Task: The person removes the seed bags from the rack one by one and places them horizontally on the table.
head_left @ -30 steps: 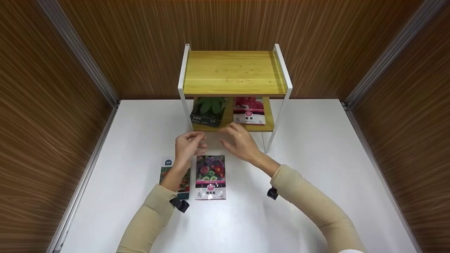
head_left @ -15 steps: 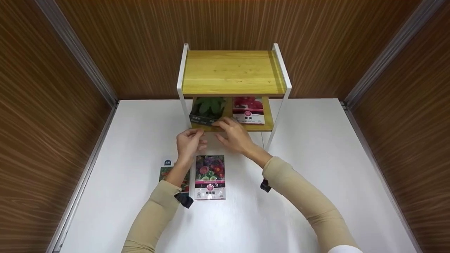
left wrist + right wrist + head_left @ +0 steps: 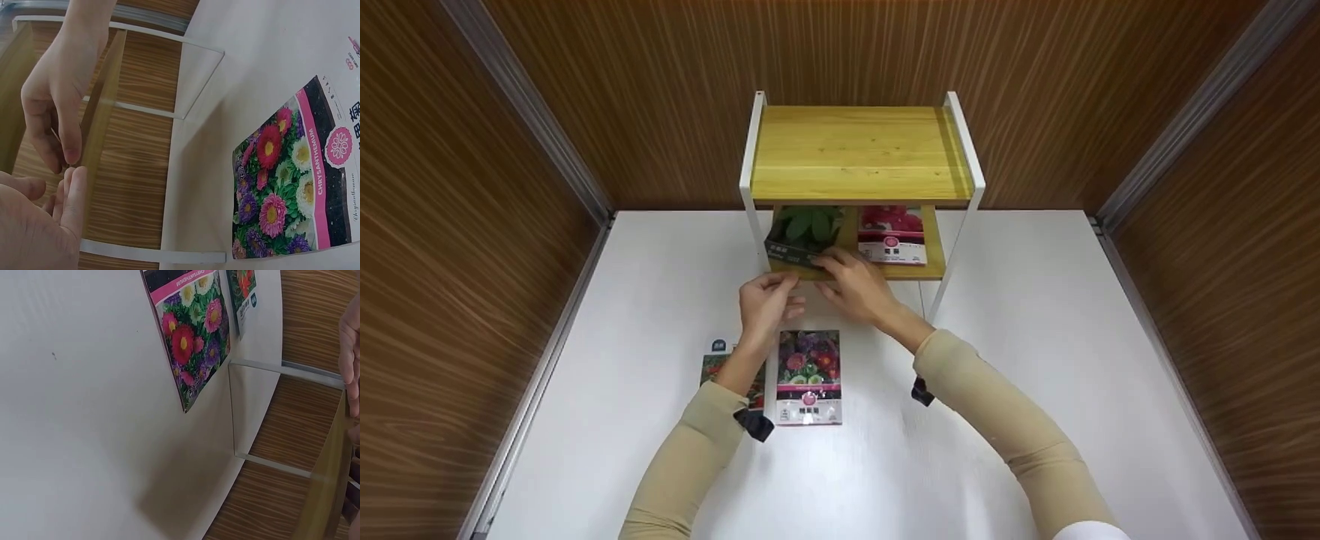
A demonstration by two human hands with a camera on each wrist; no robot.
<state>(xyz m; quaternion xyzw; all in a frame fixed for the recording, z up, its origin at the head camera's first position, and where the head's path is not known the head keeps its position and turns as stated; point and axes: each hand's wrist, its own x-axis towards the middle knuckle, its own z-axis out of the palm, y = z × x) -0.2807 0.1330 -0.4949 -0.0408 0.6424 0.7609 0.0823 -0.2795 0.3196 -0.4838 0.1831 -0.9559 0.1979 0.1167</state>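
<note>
A dark green seed packet with a leaf picture (image 3: 806,229) lies slightly slanted on the lower shelf (image 3: 847,244) of a small rack. My right hand (image 3: 859,289) reaches over the shelf's front edge, its fingertips touching the packet's lower right corner and its thumb lower, in front of the edge. My left hand (image 3: 765,304) is at the front edge, left of the right hand. The left wrist view shows the left hand's fingers (image 3: 73,197) fairly straight, close to the right hand's fingertips. A pink-flower seed packet (image 3: 891,236) lies at the shelf's right.
A chrysanthemum seed packet (image 3: 808,379) lies on the white table (image 3: 960,450) in front of the rack. Partly under my left forearm is another packet with red pictures (image 3: 716,367). The rack's wooden top shelf (image 3: 862,150) overhangs the lower one between white side frames (image 3: 964,142).
My right hand has moved left and slightly forward onto the green packet's corner. My left hand has shifted slightly right and up at the shelf edge. The packets stay nearly where they were.
</note>
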